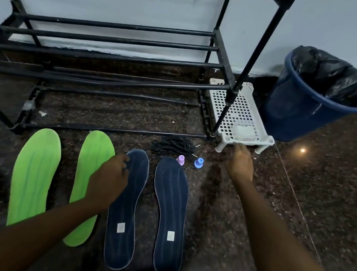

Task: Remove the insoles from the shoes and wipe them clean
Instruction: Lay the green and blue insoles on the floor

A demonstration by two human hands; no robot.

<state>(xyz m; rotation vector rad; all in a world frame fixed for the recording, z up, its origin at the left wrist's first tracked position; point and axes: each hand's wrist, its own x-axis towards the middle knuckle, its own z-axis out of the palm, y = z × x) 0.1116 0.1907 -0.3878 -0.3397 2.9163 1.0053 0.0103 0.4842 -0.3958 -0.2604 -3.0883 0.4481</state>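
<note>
Dark speckled stone floor runs under a black shoe rack. Four insoles lie flat in a row in front of it: two green insoles, then the left navy insole and the right navy insole. The left hand has its grip curled on the left navy insole's toe end. The right hand, its grip released and holding nothing, reaches to the front edge of a white perforated stand.
</note>
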